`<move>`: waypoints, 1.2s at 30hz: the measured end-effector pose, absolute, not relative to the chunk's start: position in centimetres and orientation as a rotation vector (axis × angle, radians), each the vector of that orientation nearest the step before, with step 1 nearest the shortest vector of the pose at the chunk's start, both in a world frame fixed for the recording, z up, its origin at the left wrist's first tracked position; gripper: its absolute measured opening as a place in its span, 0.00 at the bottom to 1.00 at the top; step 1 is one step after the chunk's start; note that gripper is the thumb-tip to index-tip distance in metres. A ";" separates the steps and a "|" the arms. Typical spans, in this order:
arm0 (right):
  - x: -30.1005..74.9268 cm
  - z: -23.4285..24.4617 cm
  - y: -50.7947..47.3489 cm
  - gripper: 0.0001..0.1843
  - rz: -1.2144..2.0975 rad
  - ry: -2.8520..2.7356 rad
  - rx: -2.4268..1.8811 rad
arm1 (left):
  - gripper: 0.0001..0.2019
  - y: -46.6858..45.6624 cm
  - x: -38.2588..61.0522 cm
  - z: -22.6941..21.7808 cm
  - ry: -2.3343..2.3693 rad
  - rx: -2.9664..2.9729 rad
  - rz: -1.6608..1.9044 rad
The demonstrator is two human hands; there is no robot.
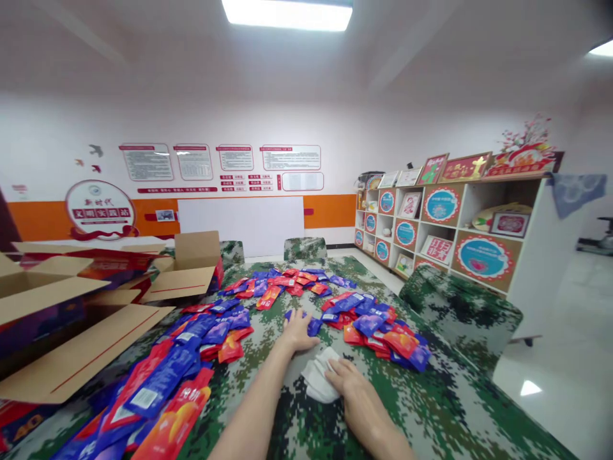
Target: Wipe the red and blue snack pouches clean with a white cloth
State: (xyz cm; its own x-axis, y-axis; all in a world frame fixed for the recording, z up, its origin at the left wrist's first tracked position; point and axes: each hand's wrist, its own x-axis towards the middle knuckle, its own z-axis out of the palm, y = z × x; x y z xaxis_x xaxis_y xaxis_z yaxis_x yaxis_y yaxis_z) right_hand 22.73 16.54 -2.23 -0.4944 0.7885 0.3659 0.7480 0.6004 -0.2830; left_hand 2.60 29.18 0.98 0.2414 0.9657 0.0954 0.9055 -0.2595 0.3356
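My left hand (299,331) reaches to the middle of the table, palm down and fingers spread, over a blue packet (314,327) that shows on both sides of it. A crumpled white cloth (320,378) lies on the table just nearer to me. My right hand (354,386) grips the right edge of this cloth, pressing it against the tabletop; the thumb's hold is partly hidden. Red and blue packets form loose piles around my hands: a right pile (378,324), a far pile (287,281) and a left pile (191,348) with larger pouches near me.
A camouflage cloth (431,396) covers the table. Open cardboard boxes (96,332) crowd the left side, flaps reaching over the packets. Camouflage-covered chairs (462,313) stand at the right and far edges. Beyond is a white shelf unit (454,239) with framed pictures.
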 end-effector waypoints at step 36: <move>21.6 -0.9 16.8 0.33 0.156 -2.208 -1.170 | 0.32 4.8 -6.1 1.7 1.366 2.581 0.529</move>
